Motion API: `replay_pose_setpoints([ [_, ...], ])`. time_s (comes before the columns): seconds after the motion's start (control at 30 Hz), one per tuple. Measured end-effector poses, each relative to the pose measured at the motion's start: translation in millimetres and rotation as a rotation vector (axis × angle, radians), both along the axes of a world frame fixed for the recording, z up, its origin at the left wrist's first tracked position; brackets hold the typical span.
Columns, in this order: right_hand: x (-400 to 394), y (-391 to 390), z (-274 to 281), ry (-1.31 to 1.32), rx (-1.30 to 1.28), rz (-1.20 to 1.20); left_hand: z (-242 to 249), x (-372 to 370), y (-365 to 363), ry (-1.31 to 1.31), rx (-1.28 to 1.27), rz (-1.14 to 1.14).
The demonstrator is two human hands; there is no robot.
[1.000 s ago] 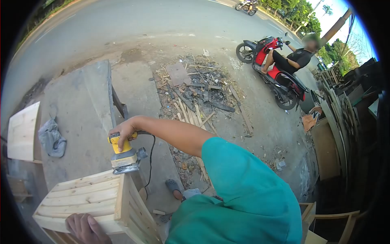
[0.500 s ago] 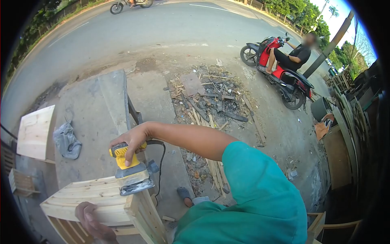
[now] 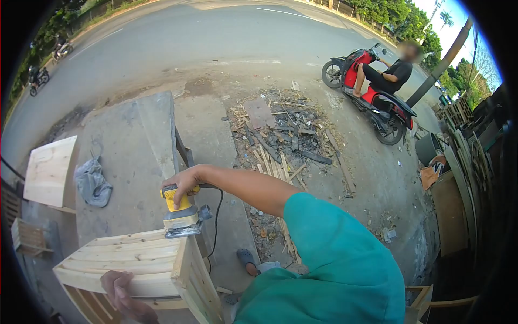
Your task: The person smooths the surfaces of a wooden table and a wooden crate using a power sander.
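Note:
A slatted pale wood crate point(image 3: 127, 251) rests on the worktable's near end. My right hand point(image 3: 185, 182) is closed over the yellow and grey electric sander point(image 3: 179, 208), whose pad sits at the far right corner of the crate's top. A black cord point(image 3: 218, 216) hangs from the sander beside the table. My left hand point(image 3: 123, 294) curls its fingers over the crate's front rail, and the thumb side is partly hidden.
The grey worktable point(image 3: 124, 135) carries a crumpled plastic bag point(image 3: 93, 182). A wooden panel point(image 3: 49, 170) stands at left. Charred scrap wood point(image 3: 288, 129) litters the ground. A person sits on a red scooter point(image 3: 369, 94) at right, near stacked boards point(image 3: 456, 167).
My right hand has slid the sander away from me along the crate's right end. My left hand keeps its place. One motorbike has left the top, and two show at far left.

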State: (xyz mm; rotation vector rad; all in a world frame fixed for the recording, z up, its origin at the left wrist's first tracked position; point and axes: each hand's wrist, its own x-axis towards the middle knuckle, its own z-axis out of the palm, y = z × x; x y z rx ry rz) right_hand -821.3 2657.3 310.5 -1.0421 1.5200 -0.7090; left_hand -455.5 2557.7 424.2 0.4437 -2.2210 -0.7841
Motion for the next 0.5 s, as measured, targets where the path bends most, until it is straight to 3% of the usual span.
replay_pose_setpoints([
  [0.2,-11,-18,-27,0.002,0.066,0.021,-5,0,-4,0.018,-0.051,-0.028],
  [0.33,4,-3,16,-0.065,-0.015,0.022,2,-13,-4,0.067,-0.001,-0.032],
  [0.5,13,18,75,-0.231,-0.153,0.08,17,-31,-9,-0.079,-0.14,-0.059],
])
